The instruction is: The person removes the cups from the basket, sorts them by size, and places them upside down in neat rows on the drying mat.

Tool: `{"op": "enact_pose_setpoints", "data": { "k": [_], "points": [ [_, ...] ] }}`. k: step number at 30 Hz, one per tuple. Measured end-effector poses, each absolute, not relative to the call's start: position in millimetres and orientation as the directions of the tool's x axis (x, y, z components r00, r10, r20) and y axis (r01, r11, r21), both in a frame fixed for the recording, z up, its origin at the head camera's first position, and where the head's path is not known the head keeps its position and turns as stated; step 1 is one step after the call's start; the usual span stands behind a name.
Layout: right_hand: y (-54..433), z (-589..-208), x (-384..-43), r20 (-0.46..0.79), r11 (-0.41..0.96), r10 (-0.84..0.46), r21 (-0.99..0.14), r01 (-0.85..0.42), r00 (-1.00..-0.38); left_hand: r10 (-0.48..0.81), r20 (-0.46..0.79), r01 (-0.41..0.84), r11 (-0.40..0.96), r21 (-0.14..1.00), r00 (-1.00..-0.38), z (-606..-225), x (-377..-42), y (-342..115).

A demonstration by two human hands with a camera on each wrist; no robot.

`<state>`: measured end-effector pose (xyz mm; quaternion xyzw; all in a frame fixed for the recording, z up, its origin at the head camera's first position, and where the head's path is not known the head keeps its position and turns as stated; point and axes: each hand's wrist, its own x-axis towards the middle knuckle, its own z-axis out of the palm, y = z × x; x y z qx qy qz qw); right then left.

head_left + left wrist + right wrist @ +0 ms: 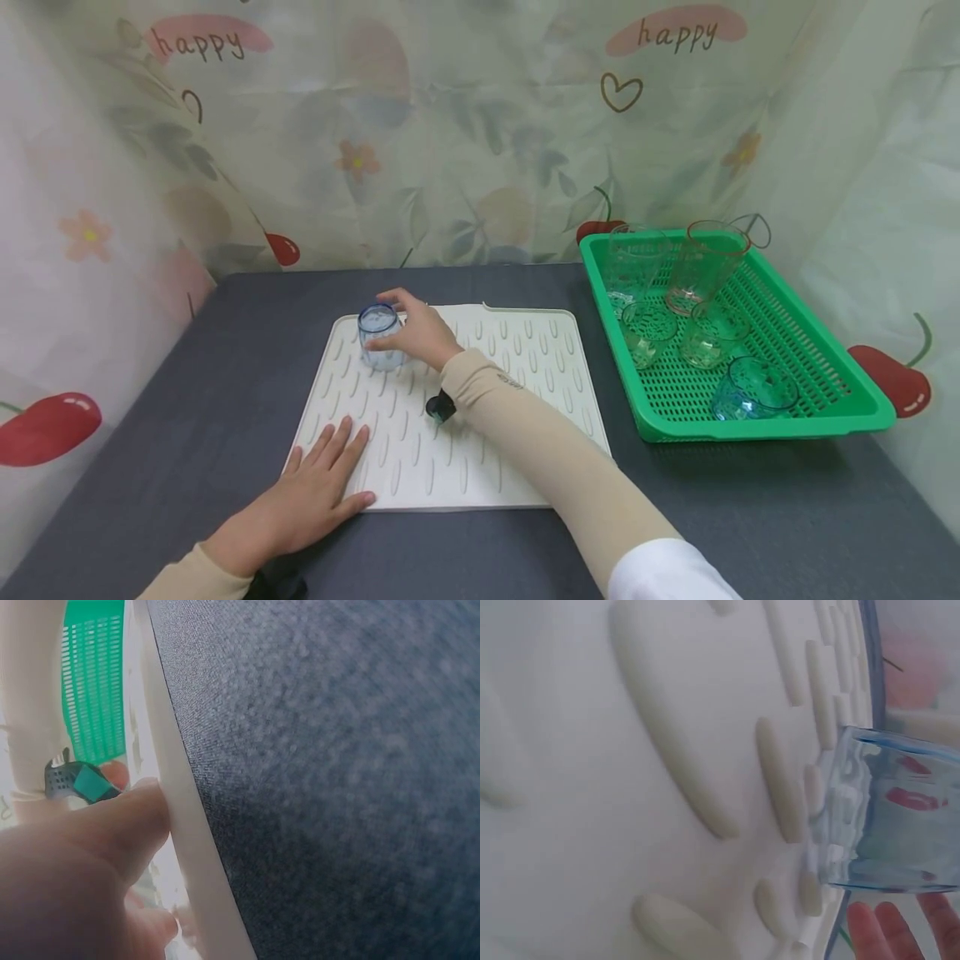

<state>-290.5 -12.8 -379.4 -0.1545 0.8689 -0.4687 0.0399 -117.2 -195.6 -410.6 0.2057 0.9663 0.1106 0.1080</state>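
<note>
A clear, blue-tinted glass (375,323) stands upright at the far left corner of the white ridged mat (408,479). My right hand (422,332) holds it from the right, thumb on the near side and fingers round the far side. In the right wrist view, the base of the glass (892,814) meets the mat, and several fingertips (885,930) show close beside it. My left hand (318,483) lies with fingers spread on the mat's near left corner. The left wrist view shows its thumb (142,817) against the mat's raised edge.
A green perforated basket (641,404) stands right of the mat. It holds a blue glass (753,390), two small clear glasses, a tall clear glass (633,262) and a handled, pink-tinted jug (705,267). Dark grey cloth (247,367) covers the table; patterned curtains hang around it.
</note>
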Motion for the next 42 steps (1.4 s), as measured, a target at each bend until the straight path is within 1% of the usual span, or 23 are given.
{"op": "enact_pose_setpoints", "data": {
  "k": [6, 12, 19, 25, 34, 38, 42],
  "points": [
    [-5.8, -364.6, -288.2, 0.068, 0.487, -0.326, -0.843, -0.229, -0.943, 0.421, -0.141, 0.378, 0.890, 0.254, -0.896, -410.4, -115.9, -196.6],
    [8.3, -336.4, -283.7, 0.060, 0.446, -0.354, -0.866, -0.225, -0.933, 0.423, -0.147, 0.378, 0.888, 0.261, -0.894, -409.5, -116.0, -196.7],
    [41.1, -297.6, -273.5, 0.110, 0.453, -0.382, -0.843, -0.290, -0.918, 0.421, -0.151, 0.377, 0.891, 0.251, -0.894, -409.8, -116.6, -196.8],
    [74.7, -266.8, -254.8, 0.142, 0.467, -0.372, -0.825, -0.317, -0.917, 0.418, -0.155, 0.374, 0.893, 0.250, -0.895, -409.5, -116.0, -196.7],
    [131.6, -236.4, -217.3, 0.286, 0.400, -0.379, -0.807, -0.434, -0.880, 0.414, -0.157, 0.367, 0.894, 0.256, -0.897, -411.9, -117.8, -197.7],
    [157.5, -228.6, -199.7, 0.330, 0.424, -0.356, -0.777, -0.466, -0.874, 0.418, -0.156, 0.371, 0.891, 0.263, -0.895, -412.1, -117.7, -198.2],
    [181.1, -225.1, -182.4, 0.355, 0.455, -0.314, -0.758, -0.468, -0.881, 0.418, -0.161, 0.369, 0.891, 0.264, -0.894, -411.6, -117.7, -197.9]
  ]
}}
